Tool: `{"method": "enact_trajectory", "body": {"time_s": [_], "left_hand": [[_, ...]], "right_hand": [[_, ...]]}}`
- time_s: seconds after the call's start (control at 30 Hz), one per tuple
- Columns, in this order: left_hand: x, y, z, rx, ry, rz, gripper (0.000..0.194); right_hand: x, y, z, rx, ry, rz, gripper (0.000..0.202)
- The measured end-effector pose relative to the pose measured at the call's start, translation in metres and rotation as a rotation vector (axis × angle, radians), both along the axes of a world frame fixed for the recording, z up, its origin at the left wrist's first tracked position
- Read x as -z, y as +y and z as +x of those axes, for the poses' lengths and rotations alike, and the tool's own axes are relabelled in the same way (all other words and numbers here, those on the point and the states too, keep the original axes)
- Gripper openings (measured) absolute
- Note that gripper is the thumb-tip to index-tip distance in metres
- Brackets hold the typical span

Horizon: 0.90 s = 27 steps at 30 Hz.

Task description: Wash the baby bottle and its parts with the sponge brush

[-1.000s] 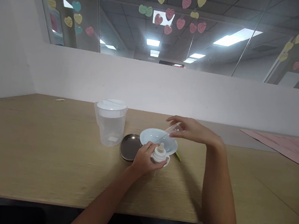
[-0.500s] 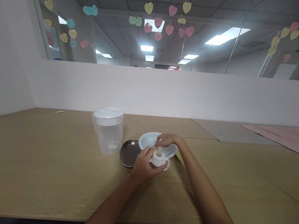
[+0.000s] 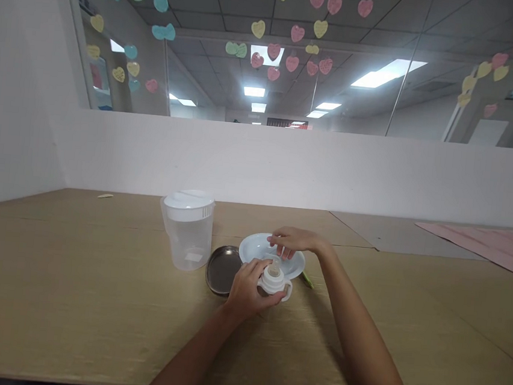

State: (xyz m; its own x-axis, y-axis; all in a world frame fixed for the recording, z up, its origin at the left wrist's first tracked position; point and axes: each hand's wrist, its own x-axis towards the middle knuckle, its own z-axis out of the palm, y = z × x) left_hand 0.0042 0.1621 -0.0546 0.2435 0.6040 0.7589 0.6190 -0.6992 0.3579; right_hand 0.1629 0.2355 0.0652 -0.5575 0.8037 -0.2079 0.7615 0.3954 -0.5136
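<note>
My left hand [image 3: 249, 289] is wrapped round a white bottle [image 3: 272, 282] with side handles and a clear nipple on top. It holds the bottle in front of a white oval bowl [image 3: 251, 245]. Above the bowl, my right hand [image 3: 292, 241] hovers with its fingers apart and nothing visible in them. Something clear, too small to make out, shows in the bowl behind the bottle. A dark metal dish [image 3: 222, 269] lies left of the bowl, partly behind my left hand.
A clear plastic pitcher [image 3: 189, 234] with a white lid stands left of the dish. Some thin green item [image 3: 307, 280] lies at the bowl's right edge. Farther right is a pink cloth [image 3: 496, 245] on the table [image 3: 91, 304]. Behind the table is a white wall.
My right hand has lifted away from the bottle top and its fingers have spread. My left hand still holds the bottle. The camera view has tilted up slightly.
</note>
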Motion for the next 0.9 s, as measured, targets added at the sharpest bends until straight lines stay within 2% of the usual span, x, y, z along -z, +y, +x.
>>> {"method": "enact_trajectory", "body": {"time_s": [0.13,0.2,0.27,0.4,0.57,0.77,0.9], "left_hand": [[0.004,0.002,0.0,-0.013,-0.018,0.032,0.049],[0.005,0.003,-0.001,-0.037,-0.012,0.015,0.043],[0.005,0.003,-0.002,-0.045,-0.013,-0.015,0.042],[0.001,0.001,-0.003,-0.019,-0.05,-0.092,0.05],[-0.002,0.0,-0.005,0.102,-0.074,-0.118,0.048],[-0.001,0.002,-0.005,0.133,-0.131,-0.233,0.06],[-0.001,0.001,-0.006,0.169,-0.192,-0.298,0.066]], "right_hand": [[-0.016,-0.047,-0.021,-0.059,-0.085,0.171,0.035],[-0.017,-0.064,-0.033,-0.05,-0.215,0.342,0.031],[-0.016,-0.073,-0.042,-0.057,-0.308,0.423,0.032],[-0.015,-0.072,-0.045,-0.033,-0.362,0.388,0.043],[-0.017,-0.064,-0.037,0.021,-0.36,0.299,0.038],[-0.01,-0.053,-0.03,-0.11,-0.235,0.231,0.048],[-0.006,-0.048,-0.029,-0.194,-0.196,0.256,0.049]]}}
